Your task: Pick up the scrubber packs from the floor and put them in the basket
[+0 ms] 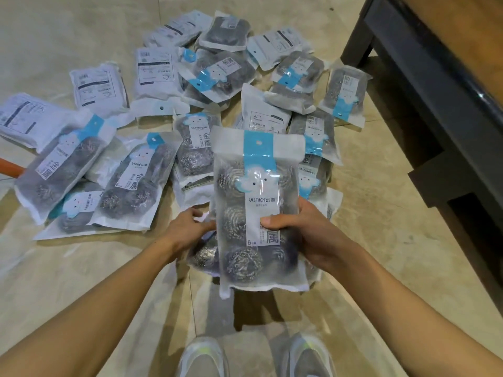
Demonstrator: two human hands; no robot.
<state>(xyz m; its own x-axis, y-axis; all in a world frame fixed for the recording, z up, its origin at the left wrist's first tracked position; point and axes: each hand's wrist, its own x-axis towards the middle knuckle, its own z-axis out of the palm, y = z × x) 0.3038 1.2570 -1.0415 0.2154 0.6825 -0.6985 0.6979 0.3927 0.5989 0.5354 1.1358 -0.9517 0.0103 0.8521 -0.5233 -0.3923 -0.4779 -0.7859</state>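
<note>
Mid-pickup, by the look of it: right hand (pixel 304 235) clamped on a lifted scrubber pack (pixel 258 210), thumb across the printed front, fingers curled behind, pack held upright above the floor near the shoes (pixel 201 355). Left hand (pixel 187 227) curled at the pack's left edge, fingertips apparently pinching a second pack (pixel 204 254) tucked just behind and below the first; exact grip there partly hidden. Many more packs (pixel 130 180) spread over the floor beyond, some face up with blue bands, some turned to their white backs, several overlapping, stretching from near left to far centre. No basket in view, so next move likely calls for turning to find it, carrying both packs over and dropping them in, then returning for the rest; task judged early, most of the pile untouched. Underfoot, pale beige floor tiles (pixel 381 240) with a slight sheen. Dark furniture frame (pixel 424 85) with a wooden top at far right. Small orange object (pixel 9 168) at the left edge, unidentifiable.
</note>
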